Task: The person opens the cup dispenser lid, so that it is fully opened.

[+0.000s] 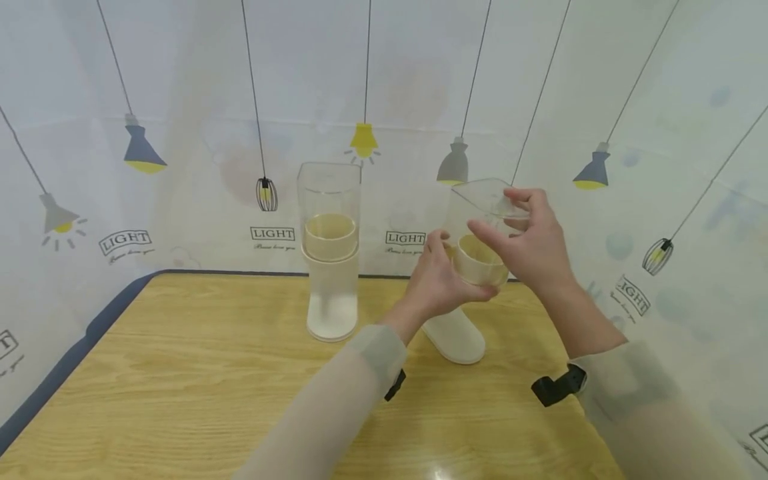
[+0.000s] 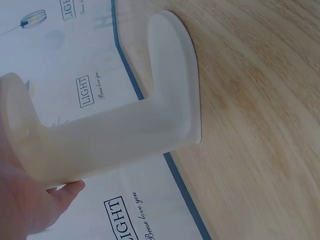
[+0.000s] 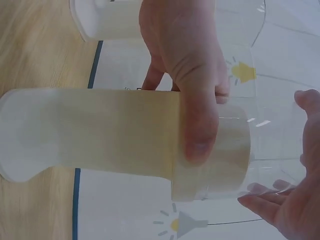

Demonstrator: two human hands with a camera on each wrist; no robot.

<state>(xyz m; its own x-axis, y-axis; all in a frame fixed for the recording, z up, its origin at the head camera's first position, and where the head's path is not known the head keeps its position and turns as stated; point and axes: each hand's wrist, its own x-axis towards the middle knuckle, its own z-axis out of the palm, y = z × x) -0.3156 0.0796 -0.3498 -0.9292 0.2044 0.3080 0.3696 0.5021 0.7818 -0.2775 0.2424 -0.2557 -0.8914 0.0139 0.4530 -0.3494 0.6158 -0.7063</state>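
Toward the back right of the table stands a cream L-shaped stand [image 1: 459, 337], its long foot flat on the wood. A round cream collar [image 3: 185, 187] tops it, with a clear, open-topped container [image 1: 467, 210] seated there. My left hand [image 1: 441, 283] grips the collar from the left, thumb across its front. At the container's upper part, my right hand [image 1: 537, 247] holds the clear wall between thumb and fingers. The left wrist view shows the stand's column [image 2: 120, 135] and only part of my left hand [image 2: 25, 205].
A matching stand [image 1: 333, 300] with its own clear container [image 1: 330, 193] stands upright to the left. Behind both hangs a white curtain [image 1: 192, 220] printed with lamps, meeting the back edge of the wooden table [image 1: 210, 373].
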